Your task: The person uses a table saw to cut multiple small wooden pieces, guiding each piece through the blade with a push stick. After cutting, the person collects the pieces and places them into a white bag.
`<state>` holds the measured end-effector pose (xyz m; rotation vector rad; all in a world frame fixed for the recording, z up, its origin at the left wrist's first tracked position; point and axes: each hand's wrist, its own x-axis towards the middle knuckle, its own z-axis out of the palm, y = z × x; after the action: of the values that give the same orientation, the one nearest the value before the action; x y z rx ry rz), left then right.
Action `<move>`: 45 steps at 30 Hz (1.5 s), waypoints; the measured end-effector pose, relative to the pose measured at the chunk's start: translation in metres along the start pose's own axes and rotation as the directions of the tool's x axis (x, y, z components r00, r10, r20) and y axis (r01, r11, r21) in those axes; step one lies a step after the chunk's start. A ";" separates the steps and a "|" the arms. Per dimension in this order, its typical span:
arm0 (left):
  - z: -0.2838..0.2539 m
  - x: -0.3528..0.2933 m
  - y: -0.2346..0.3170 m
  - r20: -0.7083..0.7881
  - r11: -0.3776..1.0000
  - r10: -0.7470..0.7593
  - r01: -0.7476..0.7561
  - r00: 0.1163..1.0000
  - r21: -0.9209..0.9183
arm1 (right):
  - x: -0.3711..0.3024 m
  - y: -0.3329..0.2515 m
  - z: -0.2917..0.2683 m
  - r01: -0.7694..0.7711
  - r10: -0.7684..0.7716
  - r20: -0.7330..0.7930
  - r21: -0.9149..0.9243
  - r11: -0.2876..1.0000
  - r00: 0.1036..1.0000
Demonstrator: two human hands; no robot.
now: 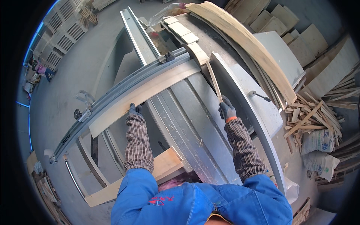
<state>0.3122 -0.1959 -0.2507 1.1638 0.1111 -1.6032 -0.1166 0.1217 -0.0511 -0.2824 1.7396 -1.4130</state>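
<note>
Two gloved grips (135, 109) — one held strip (214, 81), two printed sacks (318, 141).

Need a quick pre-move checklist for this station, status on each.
1. Left hand on the long board: ok, at its near edge. Firmness of grip hidden.
2. Right hand on the thin wooden stick: ok, closed around its near end.
3. Long board flush to the metal fence: cannot tell. It lies alongside, but full contact isn't clear.
4. Metal table swept: not ok, wood shavings scattered on it.
5. Gloves on: ok, both hands covered.
6. Blade stopped: cannot tell, no blade clearly visible.
</note>
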 end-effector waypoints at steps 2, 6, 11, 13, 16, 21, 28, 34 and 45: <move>0.000 -0.003 -0.001 0.070 0.999 -0.038 0.040 0.997 -0.030 | -0.014 0.030 -0.020 0.036 -0.035 -0.066 0.008 0.999 0.997; -0.018 -0.017 -0.006 0.057 0.999 -0.048 0.049 0.997 -0.017 | -0.062 0.090 -0.061 0.016 -0.006 -0.113 0.082 0.997 0.994; -0.058 -0.037 -0.020 0.059 0.996 -0.081 0.079 0.995 0.040 | -0.094 0.102 -0.071 0.020 0.001 -0.166 0.127 0.992 0.986; -0.066 -0.037 -0.017 0.043 0.996 -0.024 0.021 0.999 0.081 | -0.082 0.138 -0.085 0.145 -0.133 -0.156 0.073 0.987 0.979; -0.068 -0.045 -0.025 0.046 0.991 -0.005 -0.002 0.999 0.135 | -0.071 0.169 -0.102 0.241 -0.239 -0.180 -0.012 0.970 0.954; -0.089 -0.078 -0.027 0.030 0.997 0.022 -0.024 0.999 0.067 | -0.109 0.128 -0.080 0.123 -0.106 -0.153 0.106 0.987 0.982; -0.039 -0.152 -0.088 0.029 0.968 -0.231 0.227 0.972 0.108 | -0.133 0.150 -0.134 0.117 -0.128 -0.182 -0.071 0.991 0.975; -0.135 -0.101 0.000 -0.040 0.965 -0.192 0.181 0.981 -0.188 | -0.171 0.100 -0.102 0.005 -0.005 -0.014 0.012 1.000 1.000; -0.130 -0.021 -0.051 -0.058 0.992 0.012 -0.019 0.998 -0.123 | -0.112 0.068 -0.095 -0.076 0.076 0.002 0.030 0.997 0.997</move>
<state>0.3504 -0.0831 -0.3270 1.1117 0.2352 -1.5280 -0.0946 0.2820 -0.0592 -0.1988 1.7094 -1.3823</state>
